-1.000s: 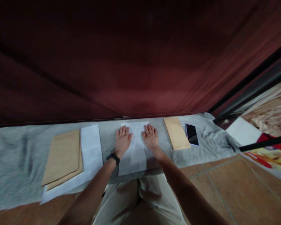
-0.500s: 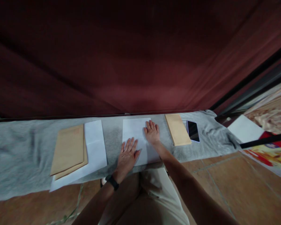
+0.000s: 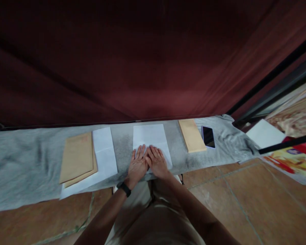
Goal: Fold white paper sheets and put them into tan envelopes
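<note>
A white sheet of paper [image 3: 150, 133] lies on the grey cloth straight in front of me. My left hand [image 3: 138, 166] rests flat on its near left part, fingers stretched out, with a dark watch band at the wrist. Close against it, my right hand [image 3: 156, 162] also lies flat on the sheet, fingers extended, the two thumbs touching or overlapping. Neither hand grasps anything. To the left, brown envelopes [image 3: 78, 158] lie on top of more white paper [image 3: 104, 149]. A stack of tan envelopes [image 3: 192, 135] sits to the right of the sheet.
A phone [image 3: 208, 137] lies right of the tan stack. Grey cloth [image 3: 28, 163] covers the narrow surface, backed by a dark red curtain [image 3: 153, 75]. At the far right are a black bar [image 3: 288, 143], a white panel [image 3: 266, 133] and a colourful printed package [image 3: 293, 160].
My right hand has slid from the sheet's upper right toward me and left, and now lies beside my left hand. The left hand stays flat on the paper. The view has shifted slightly.
</note>
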Available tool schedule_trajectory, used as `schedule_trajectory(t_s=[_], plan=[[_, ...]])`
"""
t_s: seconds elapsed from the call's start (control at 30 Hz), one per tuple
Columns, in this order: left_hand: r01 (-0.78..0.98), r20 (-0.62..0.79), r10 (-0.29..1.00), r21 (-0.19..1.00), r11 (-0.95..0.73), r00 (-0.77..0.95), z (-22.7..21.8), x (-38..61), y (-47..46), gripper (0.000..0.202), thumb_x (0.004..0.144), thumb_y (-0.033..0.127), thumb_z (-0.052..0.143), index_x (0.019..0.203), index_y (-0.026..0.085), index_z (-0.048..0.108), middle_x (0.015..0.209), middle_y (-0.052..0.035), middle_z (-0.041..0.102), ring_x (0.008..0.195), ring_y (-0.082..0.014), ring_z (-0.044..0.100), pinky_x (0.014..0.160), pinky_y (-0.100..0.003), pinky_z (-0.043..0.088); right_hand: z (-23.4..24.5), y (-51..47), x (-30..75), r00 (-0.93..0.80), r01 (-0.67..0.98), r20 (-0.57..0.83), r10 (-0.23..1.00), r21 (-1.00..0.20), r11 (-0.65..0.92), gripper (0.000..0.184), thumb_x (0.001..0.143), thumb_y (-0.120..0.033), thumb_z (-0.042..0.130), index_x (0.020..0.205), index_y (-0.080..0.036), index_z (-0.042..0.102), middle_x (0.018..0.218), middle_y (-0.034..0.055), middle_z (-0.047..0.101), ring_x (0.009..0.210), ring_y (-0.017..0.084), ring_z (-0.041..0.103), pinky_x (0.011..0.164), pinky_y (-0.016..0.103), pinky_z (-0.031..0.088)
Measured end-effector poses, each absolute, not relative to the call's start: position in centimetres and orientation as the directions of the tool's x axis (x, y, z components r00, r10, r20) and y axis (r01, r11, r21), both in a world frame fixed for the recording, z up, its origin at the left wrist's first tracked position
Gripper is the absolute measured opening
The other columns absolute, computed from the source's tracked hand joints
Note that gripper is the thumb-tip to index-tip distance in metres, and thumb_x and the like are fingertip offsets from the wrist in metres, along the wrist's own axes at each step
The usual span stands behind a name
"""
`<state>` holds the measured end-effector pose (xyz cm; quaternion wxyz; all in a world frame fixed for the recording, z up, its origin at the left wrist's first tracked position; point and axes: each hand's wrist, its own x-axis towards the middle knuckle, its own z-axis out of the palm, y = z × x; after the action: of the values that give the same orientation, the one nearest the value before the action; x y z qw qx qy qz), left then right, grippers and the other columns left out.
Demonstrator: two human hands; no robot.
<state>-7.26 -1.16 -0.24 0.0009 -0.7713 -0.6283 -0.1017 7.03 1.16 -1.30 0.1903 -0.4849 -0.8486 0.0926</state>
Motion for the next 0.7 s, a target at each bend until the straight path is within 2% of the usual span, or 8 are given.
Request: schedule_trajectory(t_s=[0.13, 0.23, 0.33, 0.57, 0.7], plan=[[0.972, 0.170, 0.973, 0.151, -0.182, 0.156, 0.1, -6.9, -1.1, 0.057, 0.102, 0.030, 0.037, 0.157, 0.018, 0.041, 0.165, -0.0112, 0.035, 0.156, -0.0286, 0.024, 0.128, -0.055, 0.019, -1.3, 1.2, 10.1, -0.446, 0.803, 0.230, 0.865, -0.324, 0.500, 0.054, 0.106, -0.040, 0.045, 0.156, -0.020, 0.043, 0.163, 0.0098, 0.040, 0.151, 0.026, 0.037, 0.125, 0.046, 0.027], [0.973, 0.165, 0.976, 0.157, -0.170, 0.144, 0.4, -6.6, -1.4, 0.056, 0.104, 0.035, 0.036, 0.156, 0.015, 0.042, 0.165, -0.0128, 0.036, 0.156, -0.0294, 0.026, 0.128, -0.054, 0.018, -1.3, 1.3, 12.2, -0.438, 0.818, 0.215, 0.873, -0.308, 0.487, 0.055, 0.106, -0.040, 0.044, 0.157, -0.018, 0.042, 0.163, 0.0112, 0.039, 0.151, 0.027, 0.036, 0.125, 0.047, 0.026], [0.966, 0.147, 0.973, 0.160, -0.203, 0.180, 0.6, -6.8, -2.0, 0.056, 0.104, 0.035, 0.037, 0.155, 0.014, 0.044, 0.164, -0.0139, 0.036, 0.155, -0.0290, 0.027, 0.128, -0.053, 0.018, -1.5, 1.1, 13.9, -0.438, 0.828, 0.202, 0.876, -0.288, 0.481, 0.056, 0.106, -0.040, 0.043, 0.157, -0.017, 0.040, 0.163, 0.0125, 0.038, 0.150, 0.029, 0.037, 0.124, 0.049, 0.025], [0.937, 0.141, 0.945, 0.147, -0.316, 0.296, 0.5, -8.7, -3.8, 0.052, 0.104, 0.034, 0.041, 0.154, 0.022, 0.045, 0.165, -0.0095, 0.037, 0.155, -0.0243, 0.029, 0.129, -0.048, 0.017, -2.0, 0.6, 16.4, -0.440, 0.821, 0.240, 0.865, -0.283, 0.496, 0.060, 0.105, -0.041, 0.042, 0.158, -0.014, 0.038, 0.162, 0.0143, 0.041, 0.149, 0.031, 0.038, 0.123, 0.052, 0.025], [0.935, 0.140, 0.939, 0.127, -0.331, 0.314, 0.6, -8.9, -4.1, 0.053, 0.104, 0.034, 0.042, 0.155, 0.022, 0.044, 0.166, -0.0094, 0.035, 0.155, -0.0248, 0.030, 0.130, -0.048, 0.016, -2.1, 0.3, 17.1, -0.404, 0.841, 0.252, 0.879, -0.274, 0.466, 0.061, 0.105, -0.042, 0.040, 0.158, -0.013, 0.037, 0.160, 0.0174, 0.043, 0.150, 0.032, 0.037, 0.123, 0.054, 0.023]])
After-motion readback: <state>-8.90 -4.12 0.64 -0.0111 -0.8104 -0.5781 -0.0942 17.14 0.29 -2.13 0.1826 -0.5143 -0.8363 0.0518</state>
